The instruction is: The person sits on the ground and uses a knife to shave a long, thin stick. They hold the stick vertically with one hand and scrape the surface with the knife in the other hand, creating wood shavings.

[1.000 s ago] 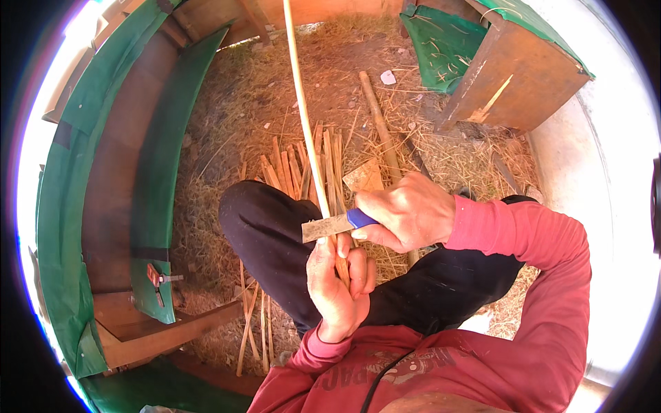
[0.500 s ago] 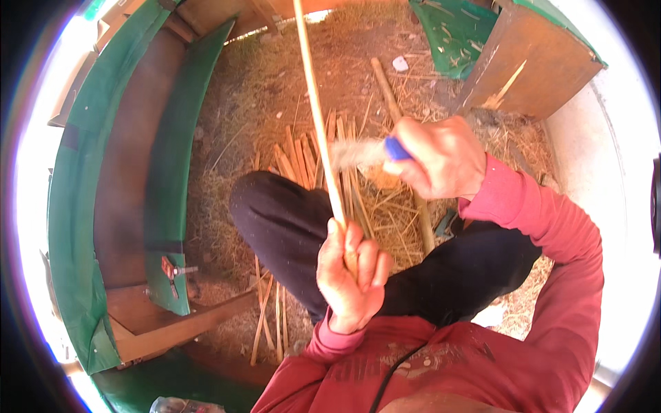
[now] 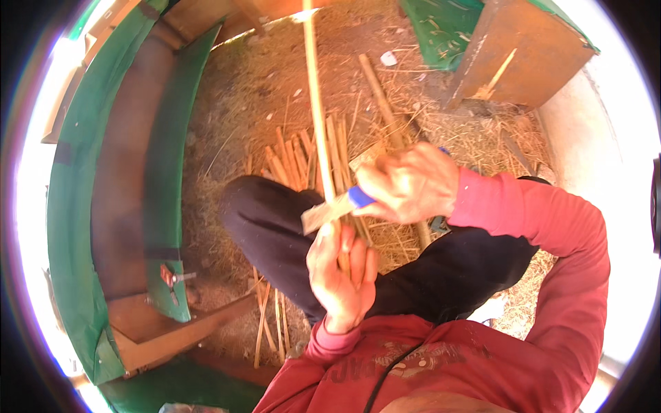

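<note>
Left hand: left hand is clenched around the lower end of a long thin cane, just above the lap.
Right hand: right hand is clenched on the blue handle of a knife, its flat blade laid across the cane right above the left fist.
Cane position: it runs from the left fist up and away, almost upright in the view, out past the top edge.
Cane handling: it looks light, stiff and slender, likely to whip or split along the grain; dry skin probably gives fair grip.
Where to hold: low down, close behind the blade, fingers kept below the edge.
Knife handling: judged sharp; grip the handle only.
Around: a bundle of cut sticks lies on the straw floor beyond the knee; green wooden boards stand to the left.
</note>
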Available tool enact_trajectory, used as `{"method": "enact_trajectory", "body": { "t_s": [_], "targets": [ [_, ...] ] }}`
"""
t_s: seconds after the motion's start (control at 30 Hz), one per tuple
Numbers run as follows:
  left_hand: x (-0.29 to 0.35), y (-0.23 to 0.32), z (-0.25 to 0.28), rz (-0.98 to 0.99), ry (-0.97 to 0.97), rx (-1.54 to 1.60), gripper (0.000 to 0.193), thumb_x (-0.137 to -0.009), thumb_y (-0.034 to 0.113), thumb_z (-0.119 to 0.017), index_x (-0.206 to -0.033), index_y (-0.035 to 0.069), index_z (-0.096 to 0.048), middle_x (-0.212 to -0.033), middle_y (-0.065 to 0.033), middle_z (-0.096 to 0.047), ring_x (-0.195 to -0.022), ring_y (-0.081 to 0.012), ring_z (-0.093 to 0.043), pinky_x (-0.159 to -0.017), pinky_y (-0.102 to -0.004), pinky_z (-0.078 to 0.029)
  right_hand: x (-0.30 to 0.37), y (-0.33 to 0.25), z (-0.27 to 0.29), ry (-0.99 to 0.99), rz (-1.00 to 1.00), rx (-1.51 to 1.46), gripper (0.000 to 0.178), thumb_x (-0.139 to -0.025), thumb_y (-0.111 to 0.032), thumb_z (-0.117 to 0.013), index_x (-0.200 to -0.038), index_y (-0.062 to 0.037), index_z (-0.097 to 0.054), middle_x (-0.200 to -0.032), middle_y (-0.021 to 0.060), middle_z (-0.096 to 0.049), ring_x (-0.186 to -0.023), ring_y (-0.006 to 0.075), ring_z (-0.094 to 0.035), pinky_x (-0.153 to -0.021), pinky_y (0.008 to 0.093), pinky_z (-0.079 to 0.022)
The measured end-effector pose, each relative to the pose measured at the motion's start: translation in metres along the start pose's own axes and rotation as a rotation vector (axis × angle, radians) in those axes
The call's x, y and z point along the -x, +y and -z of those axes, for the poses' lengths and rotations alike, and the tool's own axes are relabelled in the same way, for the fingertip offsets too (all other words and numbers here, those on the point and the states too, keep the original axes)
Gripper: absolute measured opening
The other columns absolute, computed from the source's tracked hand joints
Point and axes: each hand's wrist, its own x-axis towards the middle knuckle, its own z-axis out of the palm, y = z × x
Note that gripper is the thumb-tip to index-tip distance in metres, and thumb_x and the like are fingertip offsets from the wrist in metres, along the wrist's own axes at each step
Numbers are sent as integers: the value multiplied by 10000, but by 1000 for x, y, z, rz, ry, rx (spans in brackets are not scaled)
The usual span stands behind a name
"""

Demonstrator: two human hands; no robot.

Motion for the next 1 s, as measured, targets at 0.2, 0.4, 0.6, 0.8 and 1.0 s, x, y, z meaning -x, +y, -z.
{"method": "enact_trajectory", "body": {
  "t_s": [0.2,0.4,0.6,0.8,1.0],
  "targets": [
    [-6,3,4,111,-97,189,297,-1033,299,-315,-839,105,-432,-427,46,-256,-324,-83,-156,-344,-237,-173,-10,13,-8,77,68,70,407,-822,-450,-658,-813,-75,-498,-535,60,-476,-409,249,-545,-349,375,-404],
    [10,18,13,214,-128,407,361,-1042,347,-239,-793,130,-385,-405,20,-268,-308,-104,-176,-325,-243,-189,-27,74,36,450,-511,264,248,-932,-279,-544,-917,-34,-507,-492,121,-478,-416,289,-542,-377,391,-401],
    [1,6,12,216,-133,363,370,-1030,381,-315,-769,147,-435,-430,46,-272,-333,-85,-184,-383,-246,-202,-12,-2,16,115,30,-290,332,-878,-386,-619,-864,-74,-504,-557,98,-506,-428,308,-530,-392,401,-398],
    [3,8,15,338,-173,325,375,-1013,384,-339,-719,166,-419,-418,42,-284,-332,-93,-182,-393,-247,-200,-3,-25,9,-72,-24,-267,323,-837,-354,-653,-886,-60,-530,-664,75,-563,-506,313,-566,-421,408,-414],
    [-3,15,11,453,-212,354,401,-1013,428,-316,-700,188,-387,-395,42,-261,-327,-109,-174,-386,-259,-183,-7,-5,-6,39,62,-47,345,-878,-398,-598,-882,-61,-525,-560,92,-553,-436,284,-575,-364,397,-417]
  ]
}}
